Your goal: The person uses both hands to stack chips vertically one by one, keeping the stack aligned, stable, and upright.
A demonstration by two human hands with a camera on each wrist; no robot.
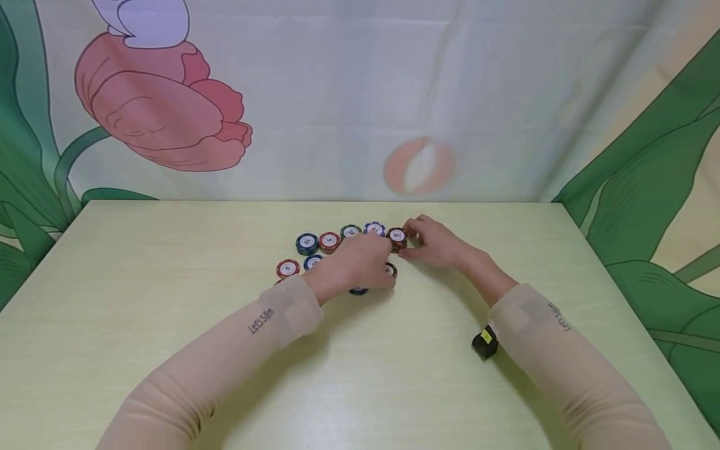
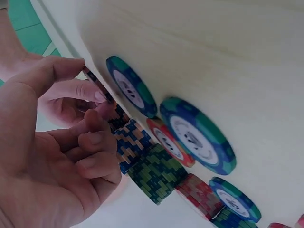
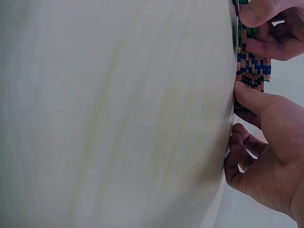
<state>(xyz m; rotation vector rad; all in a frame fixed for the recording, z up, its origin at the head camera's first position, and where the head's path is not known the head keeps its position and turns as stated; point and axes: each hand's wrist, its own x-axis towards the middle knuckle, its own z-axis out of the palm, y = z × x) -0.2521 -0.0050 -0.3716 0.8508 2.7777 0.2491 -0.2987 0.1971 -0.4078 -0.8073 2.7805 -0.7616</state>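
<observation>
In the head view my left hand point(image 1: 360, 259) reaches over the poker chips, and its thumb and index finger pinch a black chip point(image 2: 98, 83) in the left wrist view. My right hand point(image 1: 441, 244) has its thumb and index finger at the side of the black chip stack point(image 1: 397, 236), at the right end of a row. Leftward along that row stand a blue-and-white stack point(image 1: 374, 227), a green stack point(image 1: 350, 231), a red stack point(image 1: 329, 241) and a dark blue-green stack point(image 1: 307, 243). My left hand covers part of the row.
Loose chips lie in front of the row, among them a red chip point(image 1: 288, 268) and a blue-green chip point(image 1: 358, 291). A small black block with a yellow mark point(image 1: 485, 342) appears beside the right sleeve. A printed curtain point(image 1: 337, 94) hangs behind the table point(image 1: 405, 387).
</observation>
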